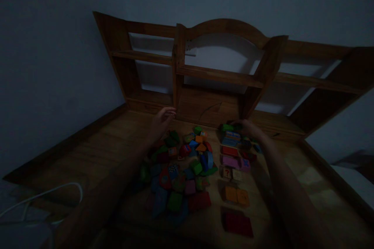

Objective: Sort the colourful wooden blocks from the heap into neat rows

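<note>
Head view, down onto wooden desk (96,151)

wooden shelf unit (222,74), white cable (43,194) — perhaps a charger's

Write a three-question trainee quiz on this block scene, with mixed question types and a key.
1. True or false: the right hand rests at a green block on top of the far end of the row of blocks.
2. Where is the left hand? A) above the far edge of the loose pile of blocks B) on the shelf unit C) on the white cable
3. Fill in: the nearest block in the row is dark ___.

Key: 1 true; 2 A; 3 red.
</note>
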### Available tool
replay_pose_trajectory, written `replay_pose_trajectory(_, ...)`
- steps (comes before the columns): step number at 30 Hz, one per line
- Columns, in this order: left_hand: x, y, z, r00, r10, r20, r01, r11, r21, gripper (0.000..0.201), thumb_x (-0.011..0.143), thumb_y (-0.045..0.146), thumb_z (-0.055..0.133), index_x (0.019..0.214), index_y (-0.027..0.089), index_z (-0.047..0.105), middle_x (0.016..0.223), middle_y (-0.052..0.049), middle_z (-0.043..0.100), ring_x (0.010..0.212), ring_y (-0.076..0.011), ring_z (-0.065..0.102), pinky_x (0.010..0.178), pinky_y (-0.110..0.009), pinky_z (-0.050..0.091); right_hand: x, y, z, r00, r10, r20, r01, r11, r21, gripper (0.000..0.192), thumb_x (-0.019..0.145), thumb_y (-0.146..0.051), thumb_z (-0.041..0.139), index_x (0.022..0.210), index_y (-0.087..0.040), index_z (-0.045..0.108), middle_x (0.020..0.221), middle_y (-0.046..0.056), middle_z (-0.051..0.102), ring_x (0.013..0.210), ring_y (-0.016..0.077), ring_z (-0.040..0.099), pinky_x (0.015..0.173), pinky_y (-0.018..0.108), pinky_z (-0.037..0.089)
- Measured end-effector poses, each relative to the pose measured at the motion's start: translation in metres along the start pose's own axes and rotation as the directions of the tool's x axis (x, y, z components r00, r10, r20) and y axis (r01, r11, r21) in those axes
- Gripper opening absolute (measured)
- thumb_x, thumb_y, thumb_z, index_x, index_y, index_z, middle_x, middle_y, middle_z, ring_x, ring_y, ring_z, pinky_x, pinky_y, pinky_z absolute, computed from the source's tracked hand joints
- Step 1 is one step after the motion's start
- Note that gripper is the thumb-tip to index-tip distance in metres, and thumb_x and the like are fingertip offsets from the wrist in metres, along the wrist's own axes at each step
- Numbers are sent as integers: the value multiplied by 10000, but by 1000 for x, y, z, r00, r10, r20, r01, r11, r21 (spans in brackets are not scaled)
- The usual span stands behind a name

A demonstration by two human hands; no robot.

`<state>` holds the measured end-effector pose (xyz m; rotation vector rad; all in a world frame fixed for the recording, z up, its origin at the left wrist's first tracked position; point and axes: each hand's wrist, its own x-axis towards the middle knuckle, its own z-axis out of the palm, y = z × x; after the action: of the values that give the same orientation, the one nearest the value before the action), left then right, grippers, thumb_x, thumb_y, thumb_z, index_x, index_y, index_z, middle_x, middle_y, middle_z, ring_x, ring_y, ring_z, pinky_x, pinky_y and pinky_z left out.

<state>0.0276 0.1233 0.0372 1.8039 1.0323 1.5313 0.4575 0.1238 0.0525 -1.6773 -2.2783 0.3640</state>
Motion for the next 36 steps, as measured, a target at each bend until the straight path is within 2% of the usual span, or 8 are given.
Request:
replay_pose_trajectory(8,1,-9,1,1000,-7,2,7,1000,-9,242,917,336,618,1116,205,662,1058,-71,712,988,-211,682,923,-391,529,-1,3,-1,1000,-9,-2,9,1000,-11,412,747,-88,658,1124,-190,789,1089,73,797,939,240,760,881,296,580)
replay_pose_trajectory(20,0,-7,1,999,-48,-7,47,999,-5,281,896,381,640,1106,196,669,1045,-78,722,940,-217,689,873,-377,536,1,11,2,1000,22,9,-22,1000,-8,430,739,-99,644,1136,-192,779,1084,60,795,916,230,758,849,287,586)
replay_pose_trajectory(26,1,-8,0,1000,-22,0,22,1000,7,280,905,383,628,1110,197,667,1039,-79,723,953,-218,686,885,-380,534,0,13,3,999,38,14,-38,999,4,426,758,-102,631,1148,-198,772,1082,57,795,973,233,748,890,297,577)
replay_pose_trajectory(32,1,-10,1,999,-33,2,33,999,0,273,904,381,635,1108,202,666,1058,-81,714,974,-218,682,892,-380,532,0,11,3,999,41,-8,-41,999,-4,473,743,-78,637,1188,-186,755,1179,82,770,1016,243,734,941,338,568)
replay_pose_trajectory(36,1,-11,1,999,-40,-5,40,999,-2,282,911,402,644,1104,198,668,1060,-86,718,974,-225,687,888,-388,531,0,11,3,1000,28,14,-28,1000,-8,436,744,-70,639,1144,-177,774,1098,83,790,961,243,746,903,317,577)
